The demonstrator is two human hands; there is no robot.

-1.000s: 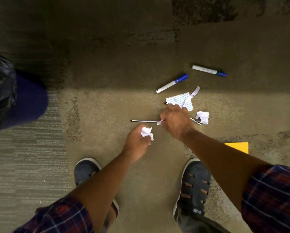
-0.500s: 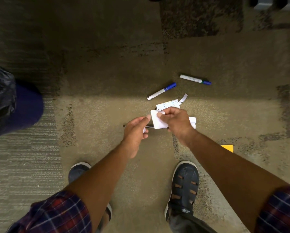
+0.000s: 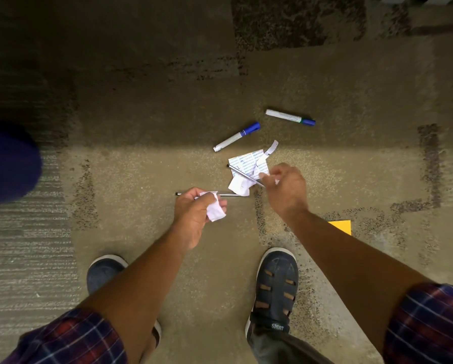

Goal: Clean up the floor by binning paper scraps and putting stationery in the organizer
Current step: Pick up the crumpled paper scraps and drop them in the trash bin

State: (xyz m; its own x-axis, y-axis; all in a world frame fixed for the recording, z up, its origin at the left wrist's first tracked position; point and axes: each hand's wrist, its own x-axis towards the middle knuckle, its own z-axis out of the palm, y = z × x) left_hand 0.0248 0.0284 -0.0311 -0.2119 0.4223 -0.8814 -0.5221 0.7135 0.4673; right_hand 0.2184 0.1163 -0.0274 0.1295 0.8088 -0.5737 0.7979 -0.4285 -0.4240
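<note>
Carpeted floor (image 3: 141, 114), patterned in tan and dark patches, carries all loose items. A large dark blue object (image 3: 7, 164) sits at the far left edge, well apart from both hands; its nature cannot be told. Two dark shoes observed: one (image 3: 103, 271) under the left forearm, one sandal-type (image 3: 276, 282) marked "SPORT" below the right hand.

Left hand (image 3: 193, 216): fingers clenched around one crumpled paper scrap (image 3: 214, 210), held above the floor. Right hand (image 3: 285, 190): fingers curled, with a small white paper piece (image 3: 262, 175) showing at the fingertips; whether it is firmly pinched cannot be told.

Paper on the floor: one printed sheet (image 3: 249, 162) just beyond the right fingers, one plain white scrap (image 3: 238, 186) between the two hands, one narrow strip (image 3: 271, 147) at the sheet's far corner. One yellow note (image 3: 342, 226) lies beside the right forearm.

Stationery count: two blue-capped markers, one (image 3: 235, 137) beyond the printed sheet, one (image 3: 289, 117) farther off to the right. Two thin pens: one (image 3: 242, 174) lying slantwise across the papers, running toward the right fingers; one (image 3: 228, 194) lying level, partly hidden behind the left fingers.

No organizer or bin can be identified.
</note>
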